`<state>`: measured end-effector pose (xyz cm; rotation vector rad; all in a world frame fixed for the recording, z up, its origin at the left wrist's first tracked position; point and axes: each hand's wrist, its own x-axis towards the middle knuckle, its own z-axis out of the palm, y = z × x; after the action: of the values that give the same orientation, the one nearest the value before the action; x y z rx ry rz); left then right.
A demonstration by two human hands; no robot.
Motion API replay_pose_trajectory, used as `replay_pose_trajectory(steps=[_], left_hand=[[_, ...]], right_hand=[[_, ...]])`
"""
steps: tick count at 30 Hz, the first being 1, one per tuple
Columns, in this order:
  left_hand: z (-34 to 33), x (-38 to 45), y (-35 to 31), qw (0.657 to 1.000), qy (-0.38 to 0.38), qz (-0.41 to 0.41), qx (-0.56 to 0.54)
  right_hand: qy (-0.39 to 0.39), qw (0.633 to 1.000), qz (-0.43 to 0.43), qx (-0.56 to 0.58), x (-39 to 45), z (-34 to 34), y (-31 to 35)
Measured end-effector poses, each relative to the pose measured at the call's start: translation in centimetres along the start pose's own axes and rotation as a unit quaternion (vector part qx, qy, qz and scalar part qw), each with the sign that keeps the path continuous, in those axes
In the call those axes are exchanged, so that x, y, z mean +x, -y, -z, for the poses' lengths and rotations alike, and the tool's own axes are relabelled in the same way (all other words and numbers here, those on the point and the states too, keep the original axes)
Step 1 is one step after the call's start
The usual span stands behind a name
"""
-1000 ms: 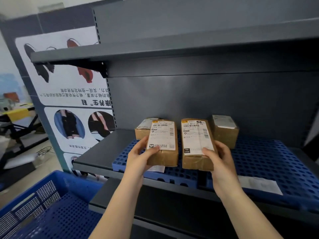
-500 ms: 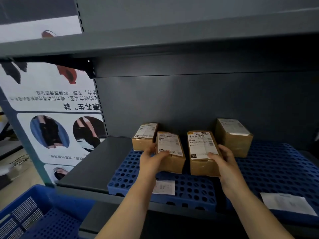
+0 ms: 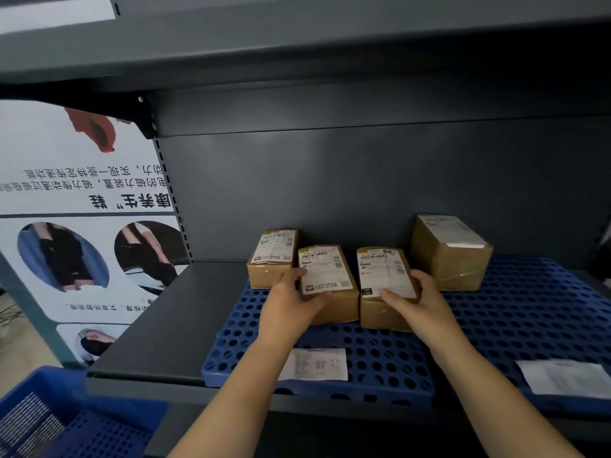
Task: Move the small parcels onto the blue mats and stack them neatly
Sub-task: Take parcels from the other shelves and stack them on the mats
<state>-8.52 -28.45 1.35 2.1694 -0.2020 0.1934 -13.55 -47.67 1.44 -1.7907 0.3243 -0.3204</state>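
hands grip two small brown cardboard parcels with white labels, side by side on the left perforated blue plastic mat of a dark grey metal shelf. the left hand curls round the left parcel, thumb across its label. the right hand clasps the right parcel, thumb on top. a third labelled brown parcel sits just behind the left hand. a taller brown box stands on the right blue mat.
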Motion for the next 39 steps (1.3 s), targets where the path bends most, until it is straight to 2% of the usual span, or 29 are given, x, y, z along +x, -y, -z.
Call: replay_pose_trajectory(steps=[4,9,16,35,39], left_hand=[[0.4,0.9,-0.4,0.989,-0.029,-0.066,0.132],[-0.2,2.5,-0.5,0.951,-0.013,-0.167,0.26],[-0.8,5.0,-0.5,0.913,0.002,-0.187,0.362],[-0.1,7.1,-0.6,0.903,0.051,-0.191,0.382],[0.4,6.9,-0.7,0.905,0.042,-0.205,0.37]], right_hand=[[-0.007,0.999,0.009,-0.037,1.2,-0.2,0.2],[-0.014,0.996,0.006,-0.086,3.2,-0.5,0.0],[-0.013,0.991,0.007,-0.132,5.4,-1.1,0.1],[-0.014,0.983,0.0,-0.185,7.8,-2.1,1.5],[-0.048,0.967,0.048,-0.247,6.4,-2.1,2.5]])
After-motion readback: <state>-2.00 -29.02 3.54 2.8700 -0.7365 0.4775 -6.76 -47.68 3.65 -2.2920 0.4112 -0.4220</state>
